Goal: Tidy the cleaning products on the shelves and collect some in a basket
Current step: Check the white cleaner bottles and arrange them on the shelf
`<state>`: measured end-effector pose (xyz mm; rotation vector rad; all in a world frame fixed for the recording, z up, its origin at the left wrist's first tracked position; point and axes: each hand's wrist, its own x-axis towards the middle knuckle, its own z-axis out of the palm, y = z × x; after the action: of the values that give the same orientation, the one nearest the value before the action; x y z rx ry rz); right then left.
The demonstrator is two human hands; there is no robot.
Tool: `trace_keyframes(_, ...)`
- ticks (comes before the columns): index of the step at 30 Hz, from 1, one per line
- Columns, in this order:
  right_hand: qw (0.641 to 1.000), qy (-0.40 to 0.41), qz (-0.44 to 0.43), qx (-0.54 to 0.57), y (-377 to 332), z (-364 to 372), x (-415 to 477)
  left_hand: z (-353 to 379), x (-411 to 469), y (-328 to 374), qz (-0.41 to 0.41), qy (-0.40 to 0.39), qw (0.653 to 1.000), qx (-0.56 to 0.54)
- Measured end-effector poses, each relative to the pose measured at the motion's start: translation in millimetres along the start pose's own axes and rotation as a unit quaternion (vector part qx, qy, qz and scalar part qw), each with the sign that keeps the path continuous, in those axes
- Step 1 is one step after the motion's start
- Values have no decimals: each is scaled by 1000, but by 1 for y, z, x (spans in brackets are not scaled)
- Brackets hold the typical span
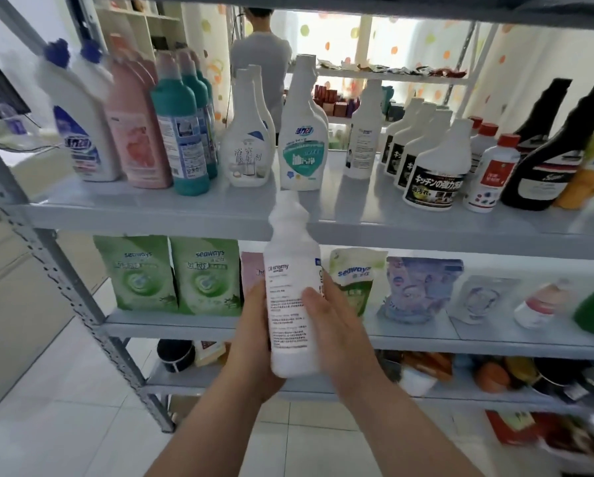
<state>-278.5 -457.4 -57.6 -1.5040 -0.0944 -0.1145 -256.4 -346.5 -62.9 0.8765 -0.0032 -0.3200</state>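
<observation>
In the head view, both hands hold one white bottle (294, 294) upright in front of the grey metal shelving, near the middle of the frame. The left hand (254, 342) cups its lower left side with the fingers curled round behind. The right hand (340, 332) grips the right side, its thumb lying across the printed label. The bottle's capless neck reaches the front edge of the upper shelf (151, 215).

On that shelf, from the left, stand white bottles with blue caps (82, 132), pink bottles (137, 132), teal bottles (182, 132) and white spray-type bottles (247, 139), with black-labelled white bottles (433, 166) and dark bottles (550, 149) to the right. On the shelf below, two green pouches (171, 273) stand at the left. Beyond the shelving, a person in a grey top (259, 63) stands far off.
</observation>
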Motion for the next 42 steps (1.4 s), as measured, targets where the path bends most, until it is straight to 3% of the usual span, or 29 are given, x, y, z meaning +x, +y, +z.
trace_keyframes(2, 993, -1, -7, -121, 0, 6, -1, -11, -8, 0, -29, -4, 999, -37)
trace_keyframes(5, 993, 29, 64, -100, 1, 11, 0, -20, -17, 1, -63, -8, 998, -24)
trace_keyframes(8, 990, 45, 128, 37, 6, 18, -1, -27, -31, 3, -43, -6, 996, 82)
trace_keyframes(11, 960, 76, 211, 170, 7, 20, -4, -33, -44, 9, 36, -40, 972, 229)
trace_keyframes(16, 885, 105, 272, 364, 4, 16, 0, -40, -39, 6, 69, 42, 977, 195)
trace_keyframes(20, 866, 131, 314, 366, 6, 17, 7, -36, -33, 8, -34, 81, 993, 74)
trace_keyframes(25, 840, 127, 371, 375, 16, 20, 12, -32, -32, 7, -133, 74, 984, 94)
trace_keyframes(28, 859, 126, 333, 367, 24, 17, 20, -37, -29, 6, -196, 9, 977, 80)
trace_keyframes(33, 941, 93, 216, 244, 31, 4, 29, -46, -17, -5, -218, -45, 973, 68)
trace_keyframes(36, 989, 16, 123, 77, 29, -11, 32, -54, -6, -18, -98, -19, 979, 178)
trace_keyframes(39, 996, -50, 40, -59, 30, -24, 29, -57, 9, -26, 33, 9, 921, 387)
trace_keyframes(42, 985, -84, -38, -147, 37, -34, 23, -62, 31, -33, 135, 56, 859, 490)
